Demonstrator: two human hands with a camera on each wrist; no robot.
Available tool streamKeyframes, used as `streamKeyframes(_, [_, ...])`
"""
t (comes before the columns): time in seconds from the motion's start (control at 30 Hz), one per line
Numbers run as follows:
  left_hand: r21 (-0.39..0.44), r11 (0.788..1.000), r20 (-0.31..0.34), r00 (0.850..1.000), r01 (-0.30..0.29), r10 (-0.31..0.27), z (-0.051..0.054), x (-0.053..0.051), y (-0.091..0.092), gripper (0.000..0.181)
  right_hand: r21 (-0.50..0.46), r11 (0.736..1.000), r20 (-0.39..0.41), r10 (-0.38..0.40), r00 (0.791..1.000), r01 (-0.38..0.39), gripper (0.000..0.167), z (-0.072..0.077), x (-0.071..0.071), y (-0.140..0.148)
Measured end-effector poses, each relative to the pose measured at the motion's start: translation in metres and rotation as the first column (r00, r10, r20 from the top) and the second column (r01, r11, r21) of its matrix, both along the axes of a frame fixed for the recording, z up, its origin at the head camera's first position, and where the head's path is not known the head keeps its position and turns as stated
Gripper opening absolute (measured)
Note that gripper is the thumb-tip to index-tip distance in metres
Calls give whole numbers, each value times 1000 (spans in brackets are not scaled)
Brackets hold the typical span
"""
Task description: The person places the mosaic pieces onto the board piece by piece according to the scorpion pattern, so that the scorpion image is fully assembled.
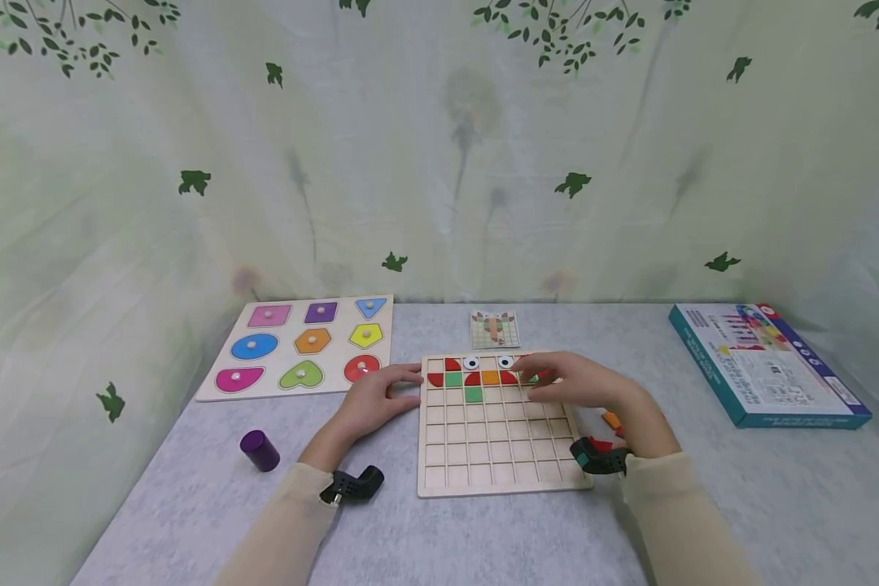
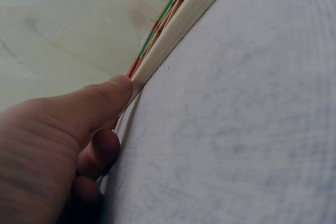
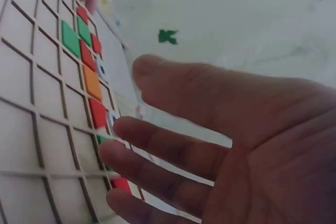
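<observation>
Fingers (image 3: 173, 144) apart, left hand (image 1: 373, 402) touches board (image 1: 504, 451), right hand (image 1: 584, 381) over it — loose pieces (image 1: 611, 420) in head view only.

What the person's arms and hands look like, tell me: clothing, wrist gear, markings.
The left hand and right hand are bare, with no gloves. The left sleeve and right sleeve are plain, long and cream-coloured. Each wrist wears a chunky black device: the left device has a rounded, protruding end; the right device shows a small green patch.
</observation>
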State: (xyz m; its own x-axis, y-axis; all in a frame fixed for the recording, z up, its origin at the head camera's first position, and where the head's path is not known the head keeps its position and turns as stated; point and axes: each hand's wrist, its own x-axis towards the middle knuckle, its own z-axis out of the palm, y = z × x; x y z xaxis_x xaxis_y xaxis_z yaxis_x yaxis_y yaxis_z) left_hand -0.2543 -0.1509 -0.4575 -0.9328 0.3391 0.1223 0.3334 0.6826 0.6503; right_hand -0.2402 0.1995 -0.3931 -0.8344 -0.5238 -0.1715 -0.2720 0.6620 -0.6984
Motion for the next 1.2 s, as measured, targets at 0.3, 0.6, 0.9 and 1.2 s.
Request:
streamKeyframes(0.3, [-12,1000,-4,1000,16,-16,1,1,1,37,69,986,18,-156,988,155,37,-4,-6,34])
streamKeyframes(0.6, [-33,999,7,1000,3,-3,-2,-2,2,38,100,965,5,-243,970,241,35,-12,-7,65])
streamKeyframes(0.9, [-26,1000,14,1000,-6,6,-3,-2,1,37,115,956,27,-273,962,268,36,-15,-3,91])
streamKeyframes(1.2, [-18,1000,5,1000,-9,9,-2,-1,1,36,130,948,12,-294,956,290,35,-17,4,108])
